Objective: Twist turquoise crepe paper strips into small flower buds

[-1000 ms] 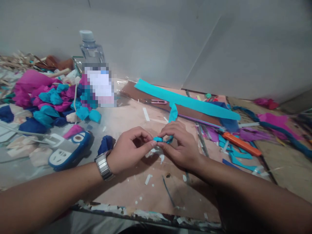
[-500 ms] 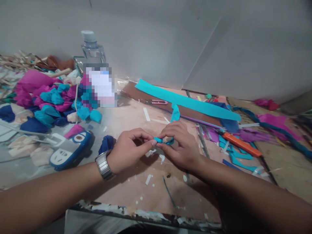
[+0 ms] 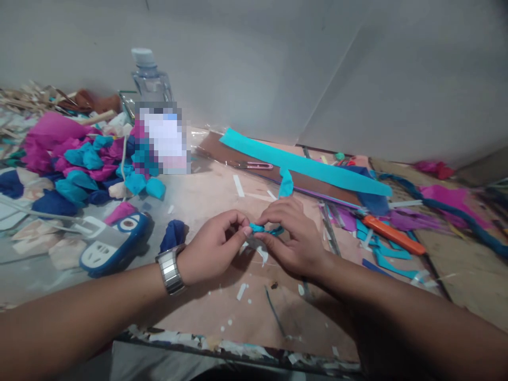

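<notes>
Both hands meet over the middle of the worktable point(image 3: 222, 312). My left hand point(image 3: 214, 243), with a metal-banded watch point(image 3: 170, 270) at the wrist, pinches one end of a twisted turquoise strip point(image 3: 260, 228) between thumb and forefinger. Bent fingers of my right hand point(image 3: 293, 233) close on the same strip a little to the right. A flat tail of the strip point(image 3: 286, 182) sticks up behind the right knuckles. Whether it is paper or cloth I cannot tell. Beyond the hands lies a long turquoise band point(image 3: 301, 164), beside pink-handled thread snips point(image 3: 254, 166).
Left of the hands are a blue-and-white power strip point(image 3: 115, 243), a dark blue crumpled piece point(image 3: 173, 235) and a heap of magenta and blue pieces point(image 3: 83, 159). A clear bottle point(image 3: 151, 79) stands behind. An orange utility knife point(image 3: 392, 234) lies among scraps at right.
Almost nothing differs. The left hand has shifted very slightly, and both hands keep their hold on the turquoise strip.
</notes>
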`<state>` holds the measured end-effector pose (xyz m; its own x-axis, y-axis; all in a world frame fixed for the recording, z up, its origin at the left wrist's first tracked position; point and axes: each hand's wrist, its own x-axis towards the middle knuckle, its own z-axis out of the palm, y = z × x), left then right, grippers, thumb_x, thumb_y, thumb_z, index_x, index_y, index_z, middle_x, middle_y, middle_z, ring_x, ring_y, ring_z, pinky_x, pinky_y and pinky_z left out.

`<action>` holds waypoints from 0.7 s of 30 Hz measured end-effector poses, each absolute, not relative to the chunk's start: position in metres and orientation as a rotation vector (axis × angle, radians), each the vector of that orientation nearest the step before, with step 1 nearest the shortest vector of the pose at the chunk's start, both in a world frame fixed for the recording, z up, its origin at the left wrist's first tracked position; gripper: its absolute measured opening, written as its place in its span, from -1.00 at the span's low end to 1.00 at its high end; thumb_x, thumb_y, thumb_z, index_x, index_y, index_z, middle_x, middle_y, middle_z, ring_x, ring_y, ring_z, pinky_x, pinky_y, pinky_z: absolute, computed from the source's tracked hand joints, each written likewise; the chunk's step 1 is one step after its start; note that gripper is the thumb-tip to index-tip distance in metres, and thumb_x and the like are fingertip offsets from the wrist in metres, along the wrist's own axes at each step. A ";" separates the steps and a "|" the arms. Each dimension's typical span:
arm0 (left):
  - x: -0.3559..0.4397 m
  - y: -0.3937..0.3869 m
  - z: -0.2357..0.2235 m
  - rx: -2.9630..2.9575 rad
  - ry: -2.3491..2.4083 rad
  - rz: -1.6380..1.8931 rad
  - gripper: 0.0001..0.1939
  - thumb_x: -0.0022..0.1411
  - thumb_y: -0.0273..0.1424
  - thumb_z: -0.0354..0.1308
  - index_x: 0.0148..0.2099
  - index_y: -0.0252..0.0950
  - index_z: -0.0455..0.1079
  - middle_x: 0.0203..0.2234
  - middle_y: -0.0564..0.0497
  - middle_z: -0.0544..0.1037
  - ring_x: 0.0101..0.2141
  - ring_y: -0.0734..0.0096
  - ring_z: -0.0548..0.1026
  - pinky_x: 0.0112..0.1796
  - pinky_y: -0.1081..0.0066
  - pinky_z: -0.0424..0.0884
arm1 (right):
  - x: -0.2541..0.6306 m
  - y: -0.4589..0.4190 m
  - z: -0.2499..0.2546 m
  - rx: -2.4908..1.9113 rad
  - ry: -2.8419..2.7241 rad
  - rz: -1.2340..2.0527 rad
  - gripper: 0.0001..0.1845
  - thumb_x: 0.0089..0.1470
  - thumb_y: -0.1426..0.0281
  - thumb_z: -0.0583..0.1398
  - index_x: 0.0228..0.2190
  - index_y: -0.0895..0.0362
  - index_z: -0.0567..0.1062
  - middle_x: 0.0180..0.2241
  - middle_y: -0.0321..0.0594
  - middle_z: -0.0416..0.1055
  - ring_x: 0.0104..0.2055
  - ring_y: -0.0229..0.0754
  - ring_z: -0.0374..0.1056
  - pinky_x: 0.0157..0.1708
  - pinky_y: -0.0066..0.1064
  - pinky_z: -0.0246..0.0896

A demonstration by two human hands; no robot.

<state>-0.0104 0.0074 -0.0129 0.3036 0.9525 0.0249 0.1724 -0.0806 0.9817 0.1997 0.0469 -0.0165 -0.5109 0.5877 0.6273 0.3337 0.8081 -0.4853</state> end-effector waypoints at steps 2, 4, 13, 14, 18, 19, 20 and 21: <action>-0.011 0.008 -0.014 1.534 1.107 0.942 -0.80 0.46 -0.29 0.10 -0.23 -0.29 0.32 -0.41 0.08 0.41 -0.40 0.47 0.35 -0.35 0.45 0.31 | 0.200 0.048 -0.017 -0.691 -2.158 0.385 -0.86 0.23 0.35 0.34 -0.17 0.04 0.53 -0.24 -0.18 0.56 -0.14 -0.04 0.43 -0.02 -0.08 0.21; -0.012 0.009 -0.015 1.520 1.111 0.980 -0.82 0.46 -0.30 0.10 -0.21 -0.28 0.32 -0.36 0.06 0.44 -0.34 0.44 0.39 -0.29 0.43 0.35 | 0.200 0.048 -0.018 -0.702 -2.175 0.387 -0.87 0.25 0.32 0.33 -0.16 0.03 0.53 -0.24 -0.18 0.57 -0.13 -0.04 0.43 -0.01 -0.07 0.22; -0.012 0.011 -0.015 1.515 1.108 0.933 -0.83 0.40 -0.30 0.17 -0.24 -0.28 0.36 -0.39 0.08 0.45 -0.41 0.47 0.42 -0.36 0.45 0.35 | 0.200 0.048 -0.019 -0.676 -2.209 0.381 -0.88 0.30 0.31 0.28 -0.13 0.01 0.54 -0.23 -0.18 0.57 -0.11 -0.03 0.45 0.01 -0.06 0.20; -0.012 0.011 -0.016 1.526 1.112 0.927 -0.84 0.39 -0.32 0.18 -0.24 -0.28 0.36 -0.39 0.08 0.45 -0.42 0.47 0.42 -0.37 0.45 0.35 | 0.200 0.048 -0.018 -0.673 -2.210 0.382 -0.88 0.30 0.30 0.28 -0.13 0.02 0.54 -0.23 -0.18 0.57 -0.11 -0.03 0.45 0.01 -0.06 0.21; -0.012 0.011 -0.018 1.528 1.116 0.955 -0.90 0.41 -0.36 0.14 -0.19 -0.27 0.34 -0.34 0.06 0.47 -0.33 0.44 0.45 -0.27 0.41 0.38 | 0.201 0.048 -0.018 -0.669 -2.214 0.400 -0.87 0.29 0.33 0.28 -0.12 0.02 0.54 -0.21 -0.17 0.57 -0.09 -0.03 0.44 0.01 -0.07 0.21; -0.011 0.011 -0.019 1.510 1.102 0.987 -0.93 0.42 -0.37 0.13 -0.14 -0.25 0.33 -0.29 0.05 0.48 -0.28 0.42 0.46 -0.22 0.39 0.40 | 0.201 0.048 -0.018 -0.669 -2.220 0.409 -0.87 0.29 0.34 0.29 -0.12 0.03 0.54 -0.20 -0.17 0.57 -0.09 -0.04 0.44 0.02 -0.08 0.21; -0.011 0.011 -0.020 1.490 1.079 1.018 -0.92 0.43 -0.37 0.13 -0.08 -0.23 0.32 -0.23 0.03 0.48 -0.22 0.40 0.48 -0.16 0.36 0.42 | 0.201 0.048 -0.019 -0.668 -2.228 0.419 -0.87 0.29 0.35 0.29 -0.11 0.03 0.54 -0.19 -0.17 0.57 -0.09 -0.04 0.44 0.02 -0.08 0.20; -0.011 0.011 -0.020 1.473 1.050 1.043 -0.87 0.43 -0.38 0.14 -0.01 -0.21 0.30 -0.17 0.01 0.49 -0.15 0.38 0.49 -0.09 0.33 0.43 | 0.201 0.048 -0.019 -0.666 -2.238 0.427 -0.87 0.29 0.36 0.29 -0.11 0.03 0.55 -0.18 -0.17 0.57 -0.07 -0.04 0.44 0.03 -0.08 0.20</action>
<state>-0.0112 0.0107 -0.0203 0.2487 0.9644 0.0894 0.0960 -0.1164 0.9886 0.2006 0.0483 -0.0195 -0.5840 0.5798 0.5681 0.3298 0.8090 -0.4866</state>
